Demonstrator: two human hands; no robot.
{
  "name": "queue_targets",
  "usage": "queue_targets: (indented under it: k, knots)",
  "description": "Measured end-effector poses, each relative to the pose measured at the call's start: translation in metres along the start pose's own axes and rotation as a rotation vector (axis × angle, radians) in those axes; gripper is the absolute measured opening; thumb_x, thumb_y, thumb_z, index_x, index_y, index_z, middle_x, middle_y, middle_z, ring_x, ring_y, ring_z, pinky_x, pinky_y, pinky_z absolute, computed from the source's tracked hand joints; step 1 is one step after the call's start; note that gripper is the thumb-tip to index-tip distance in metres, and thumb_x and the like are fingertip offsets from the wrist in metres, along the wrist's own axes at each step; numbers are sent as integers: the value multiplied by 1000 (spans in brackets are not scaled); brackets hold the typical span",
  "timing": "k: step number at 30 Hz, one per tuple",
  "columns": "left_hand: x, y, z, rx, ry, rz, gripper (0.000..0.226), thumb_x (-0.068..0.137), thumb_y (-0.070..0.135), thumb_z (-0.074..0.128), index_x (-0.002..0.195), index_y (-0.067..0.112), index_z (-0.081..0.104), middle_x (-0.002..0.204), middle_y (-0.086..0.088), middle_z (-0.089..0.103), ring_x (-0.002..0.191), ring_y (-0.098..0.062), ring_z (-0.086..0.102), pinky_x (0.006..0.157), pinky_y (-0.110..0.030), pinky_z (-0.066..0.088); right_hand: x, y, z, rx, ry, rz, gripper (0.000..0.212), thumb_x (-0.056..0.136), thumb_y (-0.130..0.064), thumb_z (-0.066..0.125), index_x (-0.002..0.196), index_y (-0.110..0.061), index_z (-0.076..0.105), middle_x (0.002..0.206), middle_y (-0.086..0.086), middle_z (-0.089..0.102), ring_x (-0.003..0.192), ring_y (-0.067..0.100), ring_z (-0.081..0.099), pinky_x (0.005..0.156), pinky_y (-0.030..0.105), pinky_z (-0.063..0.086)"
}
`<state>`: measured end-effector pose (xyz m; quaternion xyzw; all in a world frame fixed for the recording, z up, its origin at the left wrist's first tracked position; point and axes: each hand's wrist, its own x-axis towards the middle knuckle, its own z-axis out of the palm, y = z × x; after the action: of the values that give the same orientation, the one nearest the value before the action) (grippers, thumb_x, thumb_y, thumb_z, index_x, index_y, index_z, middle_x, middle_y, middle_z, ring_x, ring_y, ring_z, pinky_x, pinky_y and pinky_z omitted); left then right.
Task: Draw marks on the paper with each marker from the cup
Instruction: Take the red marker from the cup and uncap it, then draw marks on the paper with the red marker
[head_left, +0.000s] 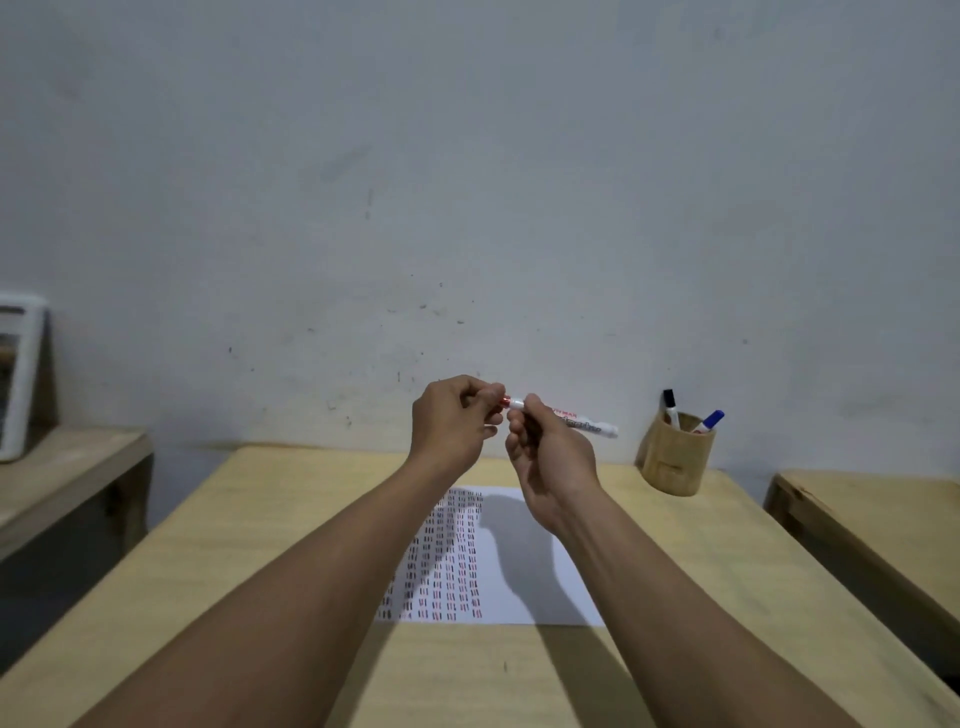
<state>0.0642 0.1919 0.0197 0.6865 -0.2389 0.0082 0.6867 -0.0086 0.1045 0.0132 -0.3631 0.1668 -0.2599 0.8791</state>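
- Marker (566, 418): white barrel held level above the table, centre of frame. Red lettering along the barrel, too blurred to read in full; a darker printed word below it, unreadable. A short red section showed at its left end.
- Left hand (454, 423): grip pinched on the red left end of the marker, fingers curled in.
- Right hand (553, 460): grip closed round the white barrel just right of the red end, thumb on top; the barrel's far end stuck out toward the right, pointing at the cup.
- Cup (675, 457): light wooden cylinder at the table's far right corner, close to the wall. A faint stamp on its side, unreadable. It held a black-capped marker (670, 408) and a blue-capped marker (710, 421), both leaning.
- Paper (540, 561): white sheet lying flat mid-table, below the hands. Its left half carried columns of short red and dark strokes; its right half was bare, under the hands' shadow.
- Table (249, 545): pale wood, bare to the left and in front of the paper; far edge against the wall.
- Side tables: one at left (67, 467) carrying a white-framed object (21, 374), one at right (872, 514), each separated from the main table by a gap.
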Motion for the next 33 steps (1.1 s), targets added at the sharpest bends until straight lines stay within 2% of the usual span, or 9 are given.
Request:
queue_targets:
  k: [7, 12, 16, 20, 21, 22, 25, 29, 33]
  knots:
    - [6, -23, -28, 121, 51, -43, 15, 94, 20, 68, 84, 13, 75, 82, -6, 78, 74, -16, 75, 71, -36, 64, 3, 23, 0, -138, 45, -34, 14, 98, -14, 64, 92, -3, 68, 70, 4, 64, 55, 8, 58, 54, 19, 52]
    - [11, -52, -63, 414, 94, -92, 5, 86, 12, 72, 90, 15, 73, 81, -6, 76, 76, -22, 74, 72, -30, 59, 6, 27, -9, -246, 74, -29, 14, 98, -15, 64, 87, -7, 68, 72, 3, 64, 56, 8, 55, 58, 22, 51]
    - [6, -81, -81, 529, 162, -177, 11, 85, 6, 69, 81, 16, 70, 76, -2, 73, 71, -19, 68, 52, -18, 52, 11, 31, -18, -326, 78, -3, 12, 97, -16, 64, 89, -7, 68, 72, 4, 63, 56, 9, 54, 57, 23, 51]
    - [3, -104, -86, 674, 115, -155, 23, 88, 8, 66, 72, 21, 56, 70, 3, 67, 68, -18, 68, 76, -37, 59, 17, 37, -23, -421, 83, -2, 13, 96, -16, 65, 87, -8, 67, 72, 3, 63, 56, 10, 54, 58, 24, 51]
    - [2, -108, -86, 685, 109, -163, 22, 89, 7, 66, 79, 26, 67, 67, 7, 63, 68, -18, 64, 74, -36, 57, 19, 38, -24, -441, 83, -5, 12, 96, -17, 65, 88, -8, 67, 73, 3, 63, 57, 10, 54, 58, 24, 52]
    - [3, -112, -87, 707, 105, -157, 13, 90, 8, 66, 85, 16, 76, 68, 8, 62, 70, -20, 60, 69, -33, 52, 21, 40, -25, -463, 82, -10, 11, 96, -17, 65, 88, -9, 67, 73, 3, 63, 57, 10, 54, 58, 24, 51]
    - [4, -118, -89, 852, 70, -86, 15, 92, 18, 64, 100, 17, 77, 91, -6, 75, 79, -26, 62, 68, -31, 47, 25, 44, -29, -517, 78, -35, 11, 95, -16, 65, 87, -9, 68, 74, 3, 63, 59, 11, 54, 58, 24, 51]
    - [-2, -115, -90, 807, 69, -128, 37, 95, 19, 63, 132, 18, 65, 116, -7, 74, 104, -27, 68, 77, -27, 42, 29, 46, -33, -569, 65, -65, 7, 92, -10, 63, 91, -9, 70, 77, 5, 62, 60, 12, 54, 53, 22, 51]
    - [-16, -113, -95, 901, 65, -105, 42, 102, 26, 50, 143, 19, 53, 130, -6, 69, 121, -29, 61, 84, -33, 45, 34, 48, -39, -714, 37, -119, 10, 91, -10, 64, 87, -7, 72, 74, 6, 64, 63, 15, 58, 54, 24, 53]
